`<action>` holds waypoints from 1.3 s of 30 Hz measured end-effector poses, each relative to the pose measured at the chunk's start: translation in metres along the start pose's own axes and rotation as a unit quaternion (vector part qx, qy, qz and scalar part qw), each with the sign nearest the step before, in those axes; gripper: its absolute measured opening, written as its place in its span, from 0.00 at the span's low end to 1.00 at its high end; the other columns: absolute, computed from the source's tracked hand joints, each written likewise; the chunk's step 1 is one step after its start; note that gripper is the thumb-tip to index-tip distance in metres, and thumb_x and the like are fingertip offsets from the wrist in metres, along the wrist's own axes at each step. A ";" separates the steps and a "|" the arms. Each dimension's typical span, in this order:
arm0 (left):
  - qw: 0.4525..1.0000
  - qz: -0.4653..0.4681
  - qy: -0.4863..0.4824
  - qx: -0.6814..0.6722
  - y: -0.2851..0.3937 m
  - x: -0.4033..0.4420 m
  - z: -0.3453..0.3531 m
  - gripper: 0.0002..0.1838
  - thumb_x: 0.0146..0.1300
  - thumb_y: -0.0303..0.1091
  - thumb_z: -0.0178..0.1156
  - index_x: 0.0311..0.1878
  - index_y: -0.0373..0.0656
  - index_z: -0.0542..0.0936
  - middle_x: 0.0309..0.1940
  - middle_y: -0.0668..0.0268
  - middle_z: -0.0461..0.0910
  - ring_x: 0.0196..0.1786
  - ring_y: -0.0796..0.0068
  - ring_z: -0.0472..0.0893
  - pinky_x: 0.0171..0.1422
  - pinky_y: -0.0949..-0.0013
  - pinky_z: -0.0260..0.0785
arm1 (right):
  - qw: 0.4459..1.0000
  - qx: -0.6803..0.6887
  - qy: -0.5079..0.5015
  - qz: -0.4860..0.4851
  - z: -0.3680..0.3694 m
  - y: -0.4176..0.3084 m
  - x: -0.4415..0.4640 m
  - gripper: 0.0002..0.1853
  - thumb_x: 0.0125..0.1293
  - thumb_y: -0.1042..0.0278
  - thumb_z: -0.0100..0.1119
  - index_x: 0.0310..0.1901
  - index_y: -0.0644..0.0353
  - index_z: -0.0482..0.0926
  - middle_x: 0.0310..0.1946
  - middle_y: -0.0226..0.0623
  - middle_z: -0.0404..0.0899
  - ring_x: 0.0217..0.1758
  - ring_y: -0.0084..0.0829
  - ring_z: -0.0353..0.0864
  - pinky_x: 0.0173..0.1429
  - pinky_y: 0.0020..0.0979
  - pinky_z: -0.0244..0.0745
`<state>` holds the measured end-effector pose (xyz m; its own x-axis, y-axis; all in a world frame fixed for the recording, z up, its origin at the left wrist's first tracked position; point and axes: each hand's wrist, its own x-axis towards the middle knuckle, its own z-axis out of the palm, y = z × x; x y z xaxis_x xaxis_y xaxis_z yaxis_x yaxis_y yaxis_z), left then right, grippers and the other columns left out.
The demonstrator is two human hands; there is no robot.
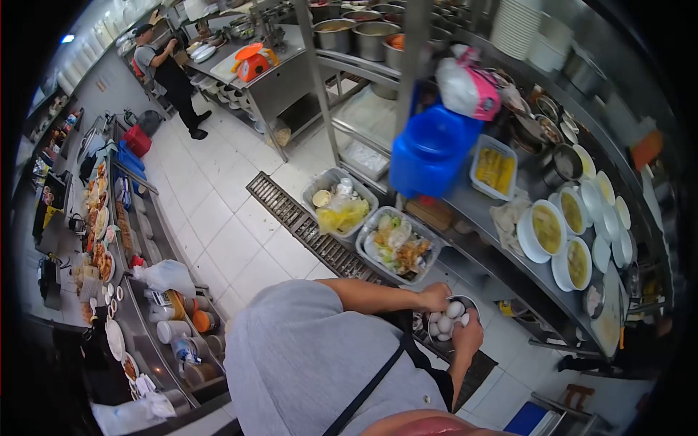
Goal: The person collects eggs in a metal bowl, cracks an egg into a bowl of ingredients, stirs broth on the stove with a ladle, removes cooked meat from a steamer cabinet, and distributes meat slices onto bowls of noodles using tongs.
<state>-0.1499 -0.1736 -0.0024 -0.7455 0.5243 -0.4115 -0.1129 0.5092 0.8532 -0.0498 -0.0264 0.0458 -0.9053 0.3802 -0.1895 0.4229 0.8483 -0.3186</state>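
Note:
A round metal bowl [438, 338] holds several white eggs [454, 309] in front of my body. My left hand [436, 298] is closed at the bowl's upper left rim, with its fingers curled inward. On the bowl's right side, my right hand [467, 336] is closed around a white egg [465, 318], its thumb and fingers over the bowl's edge. The undersides of both hands are hidden.
Two tubs of food scraps [401, 243] stand beside the floor grate [313, 229]. To the right, a steel counter [476, 218] bears soup bowls [542, 231], a blue container [432, 149] and a tray of yellow food [494, 171]. A person [171, 73] stands at the back left.

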 end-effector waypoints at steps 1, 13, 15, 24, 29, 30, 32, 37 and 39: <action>0.999 -0.020 -0.016 -0.027 0.018 0.005 0.020 0.10 0.45 0.28 0.61 0.33 0.38 0.83 0.25 0.55 0.82 0.29 0.60 0.84 0.32 0.59 0.80 | 1.000 0.011 0.001 0.008 -0.013 0.020 0.003 0.22 0.55 0.67 0.60 0.54 0.47 0.74 0.39 0.52 0.81 0.46 0.56 0.80 0.48 0.52 0.74; 0.984 0.035 -0.176 0.010 0.139 0.156 0.257 0.05 0.49 0.22 0.56 0.26 0.36 0.81 0.21 0.57 0.78 0.21 0.64 0.81 0.23 0.62 0.77 | 0.985 0.038 0.053 0.160 -0.087 0.287 0.021 0.25 0.53 0.70 0.58 0.55 0.45 0.74 0.42 0.56 0.75 0.40 0.60 0.80 0.42 0.54 0.77; 0.977 0.016 -0.209 0.038 0.168 0.175 0.281 0.04 0.51 0.19 0.54 0.26 0.33 0.79 0.21 0.57 0.77 0.19 0.66 0.80 0.17 0.62 0.76 | 0.988 0.034 0.064 0.133 -0.108 0.315 0.029 0.25 0.53 0.72 0.56 0.56 0.45 0.73 0.42 0.56 0.74 0.39 0.60 0.80 0.42 0.54 0.77; 0.996 -0.040 -0.072 -0.015 0.212 0.178 0.375 0.12 0.49 0.19 0.51 0.33 0.33 0.83 0.22 0.59 0.79 0.23 0.66 0.82 0.17 0.62 0.76 | 0.997 0.061 0.055 0.005 -0.102 0.432 0.064 0.18 0.69 0.67 0.47 0.60 0.53 0.69 0.45 0.58 0.66 0.48 0.59 0.73 0.51 0.50 0.71; 0.994 -0.081 0.076 -0.021 0.235 0.120 0.404 0.09 0.49 0.20 0.50 0.31 0.33 0.81 0.23 0.53 0.80 0.22 0.60 0.83 0.20 0.62 0.77 | 0.993 0.045 -0.056 -0.091 -0.125 0.457 0.065 0.20 0.67 0.62 0.54 0.60 0.45 0.68 0.47 0.56 0.67 0.51 0.58 0.74 0.51 0.50 0.73; 0.989 -0.091 0.107 -0.039 0.232 0.109 0.411 0.09 0.49 0.20 0.50 0.31 0.33 0.81 0.23 0.53 0.80 0.22 0.60 0.83 0.20 0.62 0.77 | 0.989 0.036 -0.068 -0.125 -0.132 0.458 0.063 0.20 0.67 0.62 0.54 0.60 0.45 0.68 0.47 0.56 0.67 0.51 0.58 0.74 0.51 0.50 0.73; 0.983 -0.098 0.139 -0.062 0.226 0.106 0.425 0.09 0.50 0.20 0.51 0.30 0.33 0.80 0.22 0.54 0.80 0.21 0.61 0.82 0.18 0.61 0.75 | 0.982 0.005 -0.091 -0.164 -0.141 0.463 0.063 0.21 0.66 0.61 0.55 0.60 0.45 0.68 0.47 0.56 0.68 0.50 0.57 0.75 0.50 0.50 0.74; 0.965 -0.148 0.189 -0.100 0.215 0.089 0.432 0.12 0.51 0.25 0.58 0.40 0.38 0.84 0.31 0.51 0.83 0.29 0.59 0.85 0.22 0.60 0.80 | 0.965 -0.028 -0.074 -0.251 -0.140 0.469 0.074 0.21 0.63 0.65 0.56 0.59 0.48 0.70 0.42 0.56 0.72 0.41 0.58 0.80 0.42 0.52 0.76; 0.960 -0.152 0.200 -0.126 0.211 0.084 0.430 0.12 0.52 0.24 0.57 0.40 0.37 0.84 0.30 0.51 0.83 0.28 0.59 0.85 0.21 0.60 0.79 | 0.957 -0.021 -0.069 -0.281 -0.147 0.464 0.076 0.22 0.63 0.65 0.57 0.59 0.48 0.70 0.41 0.56 0.73 0.40 0.58 0.80 0.42 0.52 0.76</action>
<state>0.0454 0.2715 0.0055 -0.8396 0.0483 -0.5411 -0.4829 0.3899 0.7841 0.0715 0.4507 0.0202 -0.9743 -0.1899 -0.1214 -0.1330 0.9194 -0.3701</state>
